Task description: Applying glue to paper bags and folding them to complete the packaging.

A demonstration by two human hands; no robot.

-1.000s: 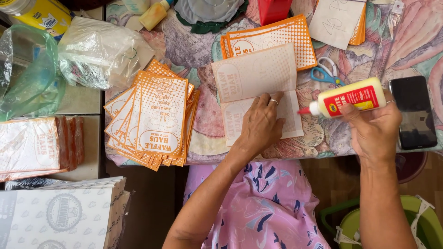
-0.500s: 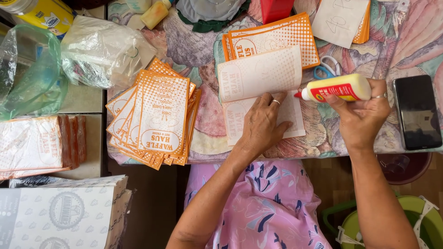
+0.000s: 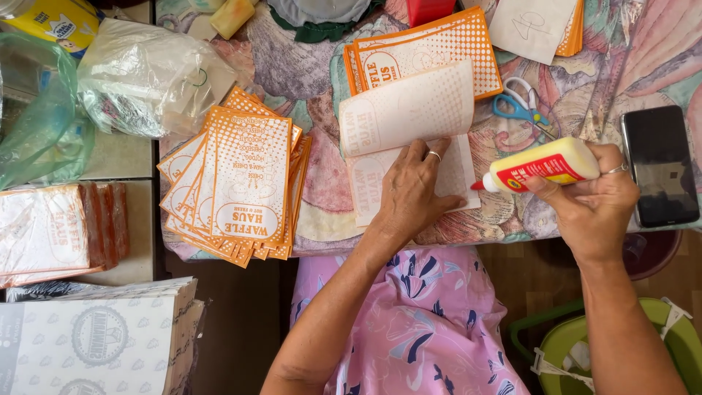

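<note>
My left hand [image 3: 414,192] lies flat on a white paper sheet with a faint orange print [image 3: 404,146], its upper half folded over, pinning it to the flowered tablecloth [image 3: 307,66]. My right hand [image 3: 594,199] grips a yellow glue bottle with a red label [image 3: 542,165], held sideways; its red nozzle touches the sheet's right edge. A fanned pile of orange-and-white printed paper bags [image 3: 241,183] lies to the left of the sheet. More orange printed sheets [image 3: 424,55] lie just behind it.
Blue-handled scissors [image 3: 521,106] and a black phone [image 3: 659,167] lie right of the sheet. Clear plastic bags [image 3: 139,77] and wrapped packs [image 3: 51,230] sit at the left, a white printed stack [image 3: 95,344] below them. A green bin [image 3: 585,351] stands under the table's edge.
My right hand has brought the glue bottle left and down, its nozzle now at the sheet's right edge. The left hand has stayed pressed on the sheet.
</note>
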